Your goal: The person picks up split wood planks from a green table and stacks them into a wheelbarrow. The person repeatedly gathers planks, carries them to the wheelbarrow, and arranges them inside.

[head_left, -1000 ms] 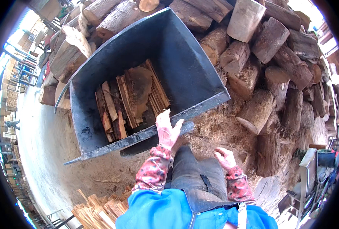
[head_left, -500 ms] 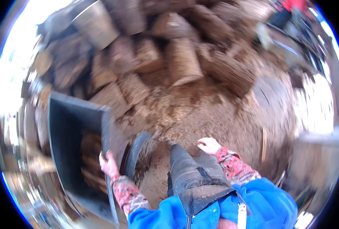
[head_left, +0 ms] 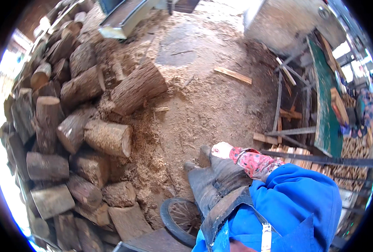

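Black was the tyre of the spoked wheel (head_left: pixel 179 218), which stood just beside your legs; the dark panel of the cart (head_left: pixel 155 240) was below and left of it, mostly cut off by the view's lower edge. They stood so near each other, I suppose, because the wheel carried the cart. Left of the wheel, the brown logs (head_left: pixel 75 132) lay and leaned one upon another; such round pieces probably needed this mutual support for not rolling onto the sawdust-covered ground (head_left: pixel 182 126) beyond the wheel. Far beyond the wheel, one pale plank (head_left: pixel 232 75) lay apart from the logs.

Your right hand (head_left: pixel 222 150) was beyond the wheel and to its right, in front of your dark trousers (head_left: pixel 218 180), perhaps only kept near the body for balance. Nothing showed in it, but it was too bright and small: I could not tell if its fingers were apart or together, nor if it touched the trousers. Your left hand was out of view, so its state I could not tell.
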Motion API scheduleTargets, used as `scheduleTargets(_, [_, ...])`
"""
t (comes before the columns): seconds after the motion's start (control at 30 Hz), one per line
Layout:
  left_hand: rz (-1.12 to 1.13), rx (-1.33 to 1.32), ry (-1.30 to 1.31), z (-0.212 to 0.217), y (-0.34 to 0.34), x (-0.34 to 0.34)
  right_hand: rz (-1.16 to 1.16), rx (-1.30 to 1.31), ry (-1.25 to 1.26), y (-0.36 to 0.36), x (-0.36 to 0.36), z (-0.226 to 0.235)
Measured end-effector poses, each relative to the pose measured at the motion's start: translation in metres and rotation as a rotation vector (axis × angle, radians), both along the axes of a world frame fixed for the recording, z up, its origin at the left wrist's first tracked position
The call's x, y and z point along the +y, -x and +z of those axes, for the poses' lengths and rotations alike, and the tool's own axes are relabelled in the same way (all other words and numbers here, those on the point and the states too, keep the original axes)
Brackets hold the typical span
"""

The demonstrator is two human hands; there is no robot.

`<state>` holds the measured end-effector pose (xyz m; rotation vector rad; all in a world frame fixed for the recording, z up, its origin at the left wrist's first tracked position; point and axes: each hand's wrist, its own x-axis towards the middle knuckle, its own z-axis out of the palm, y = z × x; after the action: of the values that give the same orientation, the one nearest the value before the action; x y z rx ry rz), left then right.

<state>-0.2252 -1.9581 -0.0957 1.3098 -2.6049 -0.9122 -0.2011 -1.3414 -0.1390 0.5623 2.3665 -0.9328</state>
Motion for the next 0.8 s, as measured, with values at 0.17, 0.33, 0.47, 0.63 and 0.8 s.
scheduleTargets(0.17, [-0.303, 0.016, -0.112, -0.001, 0.084, 0.082, -0.085, -0.061, 0.096, -0.052, -0.021, -0.015])
scheduleTargets(0.33, [-0.513, -0.017, -0.207, -0.001, 0.126, 0.171, -0.290, -0.080, 0.159, -0.058, 0.023, -0.003])
scheduleTargets(0.47, [-0.649, -0.069, -0.263, -0.006, 0.135, 0.258, -0.426, 0.048, 0.124, -0.092, 0.069, -0.033])
scheduleTargets(0.63, [-0.786, -0.206, -0.361, -0.040, 0.149, 0.385, -0.529, 0.018, 0.172, -0.092, 0.155, -0.015])
scheduleTargets(0.8, [-0.926, -0.411, -0.487, -0.059, 0.158, 0.541, -0.615, 0.080, 0.070, -0.116, 0.263, -0.007])
